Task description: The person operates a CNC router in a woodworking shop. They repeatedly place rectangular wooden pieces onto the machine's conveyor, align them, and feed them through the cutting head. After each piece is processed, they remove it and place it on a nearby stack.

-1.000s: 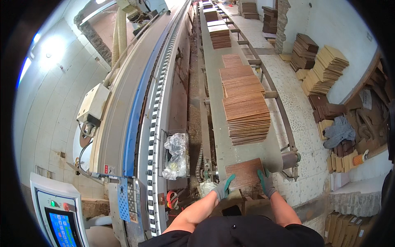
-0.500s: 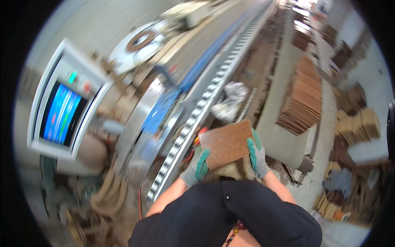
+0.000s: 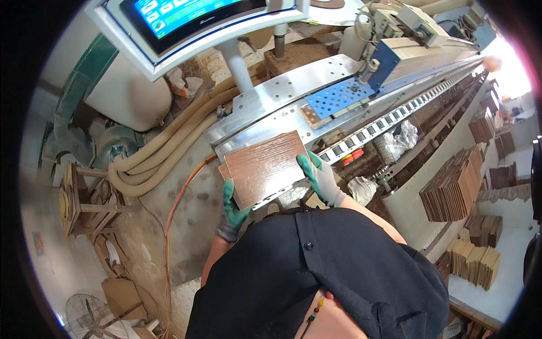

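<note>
Both my hands wear grey work gloves with green palms and fingers. Between them is a brown wood-grain board (image 3: 266, 169), glossy on its upper face. A second board's edge (image 3: 223, 171) peeks out beneath it at the left. My left hand (image 3: 234, 206) grips the near left corner, and my right hand (image 3: 317, 174) holds the right edge. The boards hang over the near end of a metal machine bed (image 3: 257, 131). A perforated blue plate (image 3: 337, 103) lies farther along that bed.
A slotted white rail (image 3: 389, 117) runs along the machine, with a red button (image 3: 353, 156) beside it. Stacked brown boards (image 3: 451, 183) stand on a belt (image 3: 403, 198) at right. A control screen (image 3: 186, 22) is upper left; hoses (image 3: 164, 155) and an orange cable (image 3: 179, 206) lie left.
My view and body have turned rightward, so the machine bed now lies in front of me. The boards have come over the bed's near end, still in both hands.
</note>
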### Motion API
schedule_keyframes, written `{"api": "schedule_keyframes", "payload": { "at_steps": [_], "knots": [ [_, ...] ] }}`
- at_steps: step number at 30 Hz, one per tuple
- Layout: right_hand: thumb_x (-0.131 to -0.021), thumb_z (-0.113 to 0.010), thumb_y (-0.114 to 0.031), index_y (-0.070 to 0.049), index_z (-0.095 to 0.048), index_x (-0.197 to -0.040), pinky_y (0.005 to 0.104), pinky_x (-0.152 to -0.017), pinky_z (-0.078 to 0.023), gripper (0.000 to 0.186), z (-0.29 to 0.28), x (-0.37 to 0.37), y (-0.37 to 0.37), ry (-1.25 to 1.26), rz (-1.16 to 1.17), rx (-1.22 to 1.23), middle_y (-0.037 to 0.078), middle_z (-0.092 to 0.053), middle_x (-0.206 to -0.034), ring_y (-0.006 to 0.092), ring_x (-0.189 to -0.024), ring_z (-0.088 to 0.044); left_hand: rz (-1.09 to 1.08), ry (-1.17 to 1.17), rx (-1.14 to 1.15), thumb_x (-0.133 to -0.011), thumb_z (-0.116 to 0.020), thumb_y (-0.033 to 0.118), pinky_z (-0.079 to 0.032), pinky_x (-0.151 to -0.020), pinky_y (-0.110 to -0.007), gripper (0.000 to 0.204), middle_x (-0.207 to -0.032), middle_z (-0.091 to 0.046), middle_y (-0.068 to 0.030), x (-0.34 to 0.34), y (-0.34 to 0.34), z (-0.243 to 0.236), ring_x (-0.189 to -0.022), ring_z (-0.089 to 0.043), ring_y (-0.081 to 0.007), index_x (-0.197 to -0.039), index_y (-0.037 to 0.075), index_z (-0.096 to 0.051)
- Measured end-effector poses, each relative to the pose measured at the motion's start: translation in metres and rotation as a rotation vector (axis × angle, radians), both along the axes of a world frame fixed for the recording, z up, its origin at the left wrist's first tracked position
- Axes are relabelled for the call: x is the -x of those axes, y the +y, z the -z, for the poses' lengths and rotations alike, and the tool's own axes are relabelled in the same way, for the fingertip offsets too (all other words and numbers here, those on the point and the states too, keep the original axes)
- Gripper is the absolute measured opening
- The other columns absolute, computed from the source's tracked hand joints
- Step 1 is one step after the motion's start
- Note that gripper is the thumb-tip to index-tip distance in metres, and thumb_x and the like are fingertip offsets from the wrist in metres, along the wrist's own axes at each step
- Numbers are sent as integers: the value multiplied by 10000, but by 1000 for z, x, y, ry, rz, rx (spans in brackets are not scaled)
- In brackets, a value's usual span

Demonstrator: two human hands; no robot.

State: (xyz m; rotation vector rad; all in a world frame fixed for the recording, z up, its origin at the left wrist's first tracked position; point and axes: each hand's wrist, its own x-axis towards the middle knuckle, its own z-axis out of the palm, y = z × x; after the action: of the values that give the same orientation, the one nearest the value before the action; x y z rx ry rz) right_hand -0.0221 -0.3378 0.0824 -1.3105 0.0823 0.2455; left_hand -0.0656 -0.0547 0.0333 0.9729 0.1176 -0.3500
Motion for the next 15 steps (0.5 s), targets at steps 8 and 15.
{"api": "schedule_keyframes", "payload": {
  "at_steps": [8, 15],
  "knots": [
    [-971, -705, -316, -12, -610, -1304, 233, -416, -453, 461, 7, -42, -44, 192, 249, -6, 13, -690, -896, 84, -488, -557, -121, 144, 215, -955, -597, 557, -425, -1133, -508, 758, -1527, -459, -144, -17, 60, 12, -1394, -458, -333, -1538, 121, -389],
    [-978, -678, -132, -39, -547, -1411, 259, -618, -531, 462, 27, -86, -89, 122, 380, -13, -2, -667, -988, 100, -756, -634, -179, -45, 105, -872, -781, 80, -536, -1035, -429, 726, -1382, -558, -170, -35, 92, 36, -1284, -572, -258, -1486, 76, -394]
  ]
}}
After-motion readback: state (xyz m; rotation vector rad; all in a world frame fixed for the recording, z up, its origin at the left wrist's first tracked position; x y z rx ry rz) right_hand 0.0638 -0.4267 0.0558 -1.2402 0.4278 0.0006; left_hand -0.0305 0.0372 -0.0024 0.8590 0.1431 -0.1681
